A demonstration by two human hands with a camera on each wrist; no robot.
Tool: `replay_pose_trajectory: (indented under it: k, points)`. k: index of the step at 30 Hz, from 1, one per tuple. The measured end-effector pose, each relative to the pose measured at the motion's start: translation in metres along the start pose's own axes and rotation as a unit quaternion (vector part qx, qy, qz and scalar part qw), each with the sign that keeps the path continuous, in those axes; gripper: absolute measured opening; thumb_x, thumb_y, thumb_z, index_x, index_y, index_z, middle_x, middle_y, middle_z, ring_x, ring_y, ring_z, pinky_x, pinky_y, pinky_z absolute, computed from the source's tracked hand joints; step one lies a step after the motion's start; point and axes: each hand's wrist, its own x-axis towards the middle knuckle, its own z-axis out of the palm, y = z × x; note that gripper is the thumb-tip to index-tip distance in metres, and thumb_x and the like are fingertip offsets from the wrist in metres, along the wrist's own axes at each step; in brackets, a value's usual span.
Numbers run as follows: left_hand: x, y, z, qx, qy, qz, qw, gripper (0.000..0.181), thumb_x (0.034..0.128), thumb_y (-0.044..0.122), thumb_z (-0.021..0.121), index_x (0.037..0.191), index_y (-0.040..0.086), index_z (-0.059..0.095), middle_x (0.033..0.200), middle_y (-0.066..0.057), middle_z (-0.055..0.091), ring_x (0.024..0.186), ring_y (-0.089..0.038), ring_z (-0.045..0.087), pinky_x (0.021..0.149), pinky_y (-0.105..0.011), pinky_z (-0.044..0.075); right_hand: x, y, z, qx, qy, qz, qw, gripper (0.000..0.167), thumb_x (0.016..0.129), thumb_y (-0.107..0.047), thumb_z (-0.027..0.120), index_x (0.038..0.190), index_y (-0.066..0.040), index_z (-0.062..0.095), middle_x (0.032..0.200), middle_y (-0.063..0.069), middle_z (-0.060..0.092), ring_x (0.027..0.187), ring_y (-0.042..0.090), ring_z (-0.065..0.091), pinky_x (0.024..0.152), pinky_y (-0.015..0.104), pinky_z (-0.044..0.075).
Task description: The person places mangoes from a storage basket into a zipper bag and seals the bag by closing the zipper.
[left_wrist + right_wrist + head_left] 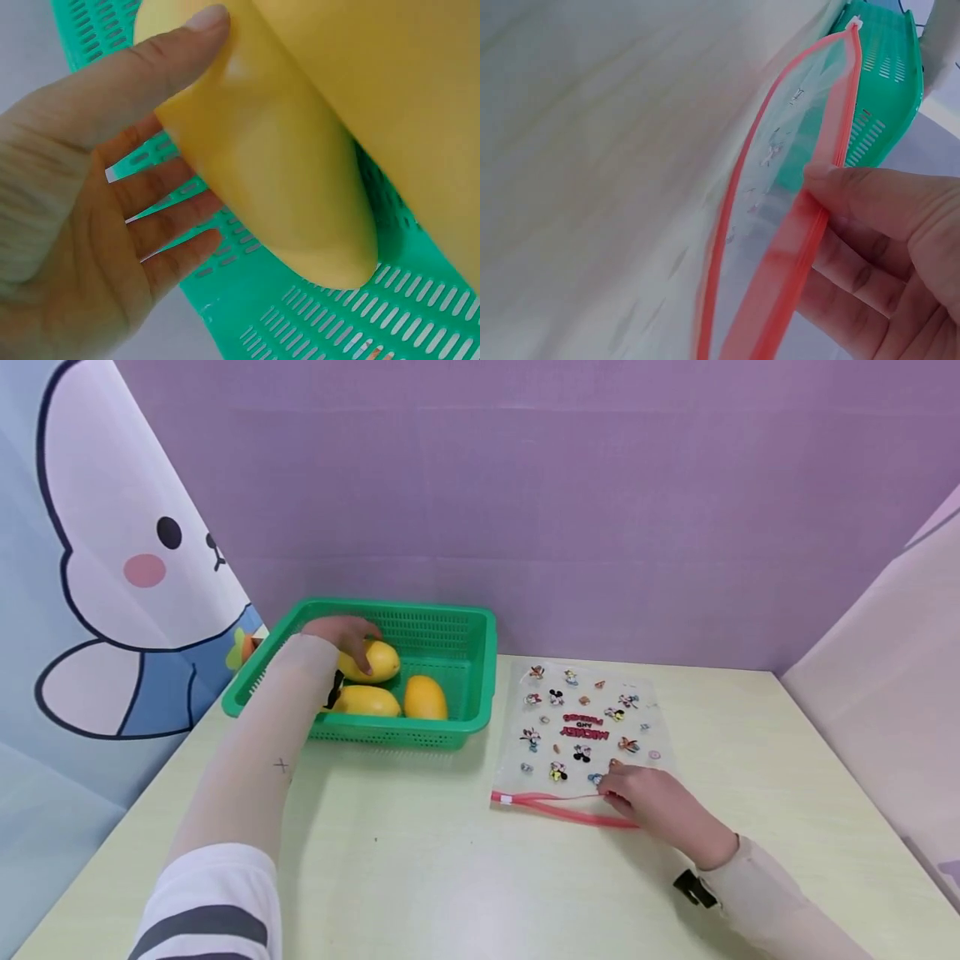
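Note:
In the head view my left hand (341, 633) reaches into the green basket (480, 693) and holds a yellow mango (382, 662). The left wrist view shows the thumb over this mango (277, 172) and the fingers along its other side. More mangoes, one lying sideways (367, 701) and one upright (425, 697), sit in front of it. My right hand (660, 806) pinches one red edge of a clear zip bag (540, 718) printed with cartoon figures. The right wrist view shows the bag's mouth (780, 172) parted, its two red strips apart.
The bag lies flat on the pale table (420, 860), right of the basket. Its white slider (506, 799) is at the left end of the red strip. A purple cloth (562, 510) hangs behind the table, and a cartoon-printed cloth (97, 568) hangs on the left.

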Motion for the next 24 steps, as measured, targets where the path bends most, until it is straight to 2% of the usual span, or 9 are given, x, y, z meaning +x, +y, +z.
replay_pose_trajectory:
  k: [5,16,24]
  points:
    - [0.0050,-0.0027,0.0030,-0.008,0.000,-0.004,1.0000,0.075,0.0827,0.026,0.072,0.146,0.013,0.034,0.152,-0.021,0.021,0.137,-0.044,0.019,0.104,-0.062,0.027,0.0005,-0.0026,-0.0006,-0.020,0.024,-0.001,0.9995,0.016,0.074,-0.001,0.076,0.077,-0.014,0.067,0.078,-0.006,0.064,0.074,0.011,0.064,0.061,0.023,0.051]
    - [0.0085,0.0007,0.0063,0.006,-0.005,0.005,1.0000,0.078,0.0809,0.029,0.074,0.146,0.013,0.035,0.151,-0.020,0.026,0.135,-0.044,0.024,0.102,-0.062,0.028,0.0007,-0.0069,-0.0037,-0.042,0.052,0.006,0.9977,0.016,0.072,-0.003,0.079,0.084,-0.009,0.072,0.084,-0.002,0.067,0.075,0.013,0.065,0.066,0.028,0.055]
    - [0.0099,0.0003,0.0062,0.015,-0.015,0.005,0.9998,0.079,0.0792,0.019,0.073,0.147,0.014,0.032,0.150,-0.020,0.026,0.133,-0.043,0.027,0.099,-0.060,0.034,0.0004,-0.0071,-0.0047,-0.047,0.083,-0.003,0.9955,0.019,0.070,-0.001,0.080,0.085,-0.008,0.072,0.084,-0.002,0.067,0.073,0.012,0.064,0.065,0.028,0.055]
